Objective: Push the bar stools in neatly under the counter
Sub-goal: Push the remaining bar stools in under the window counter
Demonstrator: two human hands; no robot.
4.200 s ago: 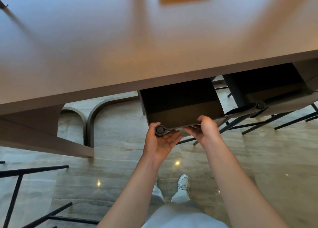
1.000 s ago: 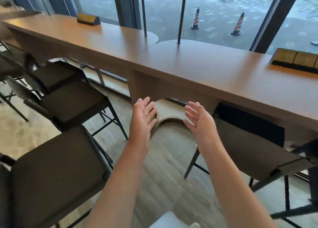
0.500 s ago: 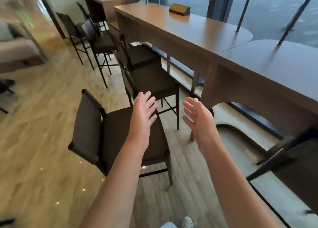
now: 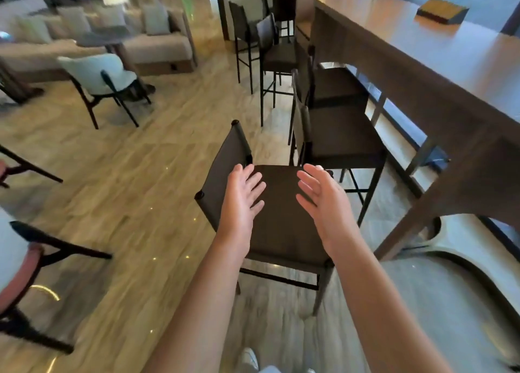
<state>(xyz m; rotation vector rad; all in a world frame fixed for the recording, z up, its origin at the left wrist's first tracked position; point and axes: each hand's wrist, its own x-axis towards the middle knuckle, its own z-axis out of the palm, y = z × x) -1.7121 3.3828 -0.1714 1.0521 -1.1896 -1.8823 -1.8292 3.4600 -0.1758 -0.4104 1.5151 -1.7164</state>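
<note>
Turning leftward from the stool we had tucked under the long brown wooden counter (image 4: 439, 71), we now faced the nearest dark brown upholstered bar stool with thin black metal legs (image 4: 284, 220). Half a second earlier it sat further off; now both hands hovered over its seat. Left hand (image 4: 242, 201) and right hand (image 4: 323, 201) were empty, fingers spread, palms facing each other, touching nothing as far as we could tell. This stool stood well clear of the counter, backrest toward our left, seat angled away from the counter edge. We judged one stool finished and this one not yet begun. Further stools (image 4: 334, 130) beyond it also stood partly out. View slightly motion-blurred.
</note>
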